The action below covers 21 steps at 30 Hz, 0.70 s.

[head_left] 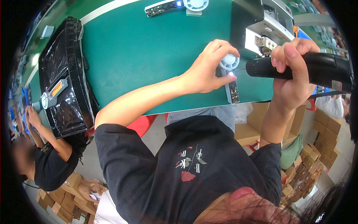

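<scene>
My left hand (205, 71) grips a small fan unit between thumb and fingers, holding it against the green table. The unit has a light blue round fan head (229, 62) and a narrow body with a bare circuit board (233, 92) pointing toward me. A small white light glows near the thumb. My right hand (292, 71) is wrapped round a thick black electric screwdriver (324, 69), held sideways. Its thin bit reaches left to the neck of the fan unit, just below the round head; whether it touches a screw is too small to tell.
A second fan unit (195, 4) lies at the far edge. A black-and-white boxy machine (253, 37) with a metal front piece stands at the far right. On the left sits a black-lined bin (67, 112); beyond it a co-worker's hand (34, 117) works near another fan (45, 100).
</scene>
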{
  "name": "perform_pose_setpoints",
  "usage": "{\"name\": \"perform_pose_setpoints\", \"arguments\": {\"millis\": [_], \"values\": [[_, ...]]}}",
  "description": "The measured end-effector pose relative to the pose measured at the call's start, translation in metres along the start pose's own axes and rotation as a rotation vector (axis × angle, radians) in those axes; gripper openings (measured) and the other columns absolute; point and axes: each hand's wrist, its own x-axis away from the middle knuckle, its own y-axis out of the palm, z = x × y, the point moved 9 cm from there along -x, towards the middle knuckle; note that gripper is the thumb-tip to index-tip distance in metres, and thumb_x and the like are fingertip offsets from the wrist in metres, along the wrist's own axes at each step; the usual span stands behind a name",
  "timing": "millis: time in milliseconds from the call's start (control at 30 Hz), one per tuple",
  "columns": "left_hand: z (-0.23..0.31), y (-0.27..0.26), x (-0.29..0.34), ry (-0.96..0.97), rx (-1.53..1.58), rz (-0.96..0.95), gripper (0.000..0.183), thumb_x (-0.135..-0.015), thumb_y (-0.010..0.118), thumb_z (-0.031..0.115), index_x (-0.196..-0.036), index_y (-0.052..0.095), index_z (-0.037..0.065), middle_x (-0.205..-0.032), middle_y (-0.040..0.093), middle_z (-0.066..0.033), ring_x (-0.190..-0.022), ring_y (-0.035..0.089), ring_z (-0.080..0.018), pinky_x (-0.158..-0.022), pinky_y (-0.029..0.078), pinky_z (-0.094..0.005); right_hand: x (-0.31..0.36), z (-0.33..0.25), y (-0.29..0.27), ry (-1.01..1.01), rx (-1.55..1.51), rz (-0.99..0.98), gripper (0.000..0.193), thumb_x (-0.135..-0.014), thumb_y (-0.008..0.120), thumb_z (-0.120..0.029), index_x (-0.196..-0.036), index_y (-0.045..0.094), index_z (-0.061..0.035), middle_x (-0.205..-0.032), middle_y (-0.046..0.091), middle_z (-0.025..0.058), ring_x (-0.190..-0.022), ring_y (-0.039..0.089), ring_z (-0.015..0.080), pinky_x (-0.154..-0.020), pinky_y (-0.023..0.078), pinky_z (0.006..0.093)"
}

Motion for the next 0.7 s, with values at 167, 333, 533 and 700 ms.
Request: {"name": "perform_pose_setpoints", "arguments": {"millis": [167,333,533,700], "values": [[-0.001,-0.001,0.001,0.004,0.0,0.005,0.061,-0.075,0.089,0.003,-0.128,0.06,0.008,-0.126,0.058,-0.0128,-0.123,0.056,-0.0322,-0.106,0.046,-0.0425,-0.004,0.005,0.001,0.011,-0.054,-0.068,0.02,-0.088,0.072,0.007,-0.1,0.057,0.002,-0.069,0.059,0.0091,-0.055,0.055,0.0154,-0.056,0.047,0.0307],[-0.002,0.0,0.002,-0.004,0.016,0.001,0.06,-0.076,0.09,0.004,-0.128,0.06,0.009,-0.128,0.057,-0.0128,-0.124,0.056,-0.0322,-0.105,0.047,-0.0424,-0.001,0.007,-0.004,-0.007,-0.137,-0.128,0.022,-0.088,0.07,0.008,-0.102,0.055,-0.0004,-0.07,0.057,0.0078,-0.053,0.051,0.014,-0.056,0.047,0.0305],[-0.003,0.001,0.002,-0.017,0.014,-0.012,0.061,-0.076,0.09,0.005,-0.129,0.06,0.009,-0.13,0.056,-0.0132,-0.125,0.056,-0.0323,-0.106,0.047,-0.0421,0.005,0.007,0.007,-0.009,-0.138,-0.174,0.025,-0.087,0.068,0.011,-0.101,0.053,-0.0031,-0.071,0.056,0.0081,-0.053,0.049,0.0131,-0.055,0.047,0.0304],[-0.005,0.001,0.002,0.0,0.028,-0.01,0.058,-0.077,0.089,0.009,-0.127,0.061,0.01,-0.128,0.056,-0.0136,-0.125,0.054,-0.0345,-0.105,0.048,-0.0442,0.012,0.006,0.007,-0.044,-0.11,-0.208,0.026,-0.087,0.069,0.011,-0.102,0.053,-0.0034,-0.074,0.059,0.0105,-0.055,0.052,0.0139,-0.057,0.05,0.0308]]}}
